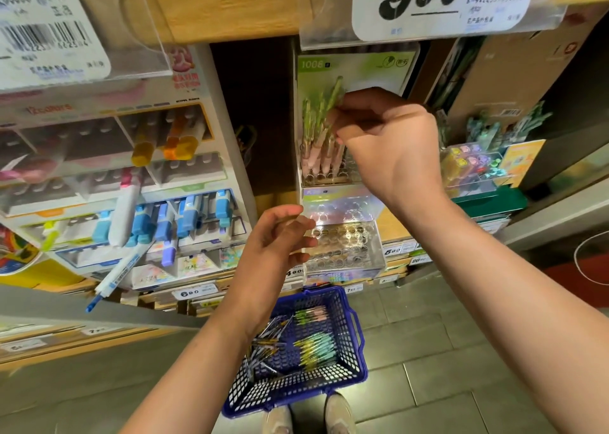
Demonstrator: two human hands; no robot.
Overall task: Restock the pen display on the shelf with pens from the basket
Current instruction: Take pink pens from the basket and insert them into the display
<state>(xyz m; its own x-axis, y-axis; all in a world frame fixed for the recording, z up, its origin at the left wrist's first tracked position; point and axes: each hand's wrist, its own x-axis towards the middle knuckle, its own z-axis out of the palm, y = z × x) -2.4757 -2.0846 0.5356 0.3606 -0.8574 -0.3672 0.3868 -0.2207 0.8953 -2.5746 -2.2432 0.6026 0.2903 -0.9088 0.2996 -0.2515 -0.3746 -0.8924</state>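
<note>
**Desk:** While you hold there, tell me about the right side.

**Operator:** My right hand (385,143) is up at the display (362,67). Its fingers (344,104) are pinched on the green top of one pen (334,92), which leans up and left of them.

**Desk:** What about the rest of the stock?

**Operator:** A cluster (316,150) of pens, pink low down and green higher up, stands just under those fingers in the top tier. I cannot see that tier's right part, because my hand covers it.

**Desk:** And the left?

**Operator:** My left hand (276,236) hangs lower with its fingers (296,226) relaxed and lightly curved, gripping nothing. The tips are just beside the clear lower tiers (346,242), where rows of round holes show.

**Desk:** Where is the basket?

**Operator:** The blue basket (361,341) sits on the floor (445,351), well below both sets of fingers. Pens lie inside it. There is a green-and-yellow bunch (316,346), and loose dark ones (263,344) lie to its left.

**Desk:** Anything else?

**Operator:** A marker rack (138,203) stands left of the left fingers. A tag (428,1) reading 990 hangs above the right ones. Shoes (280,420) are at the basket's near edge.
</note>
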